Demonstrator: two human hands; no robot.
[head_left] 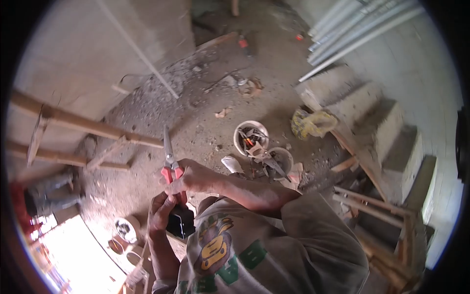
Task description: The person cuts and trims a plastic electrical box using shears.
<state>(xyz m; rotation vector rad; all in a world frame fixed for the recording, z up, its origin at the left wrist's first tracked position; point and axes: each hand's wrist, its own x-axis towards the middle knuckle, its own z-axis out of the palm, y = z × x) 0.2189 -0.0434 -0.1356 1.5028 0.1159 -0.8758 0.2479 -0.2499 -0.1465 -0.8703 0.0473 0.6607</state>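
Observation:
Red-handled metal snips (168, 154) point away from me, blades up and nearly together. My right hand (193, 176) is wrapped round the red handles. Lower down, my left hand (160, 210) has its fingers closed at the lower end of the red handles, by a black box-like object (181, 221) close to my shirt. Whether the left hand grips the handles or the black object cannot be made out.
A white bucket of tools (265, 129) stands on the dusty floor, with a handsaw (267, 158) across it and a second bucket (290, 156) beside it. Concrete steps (367, 110) and long pipes (352, 36) are right; wooden beams (88, 123) lie left.

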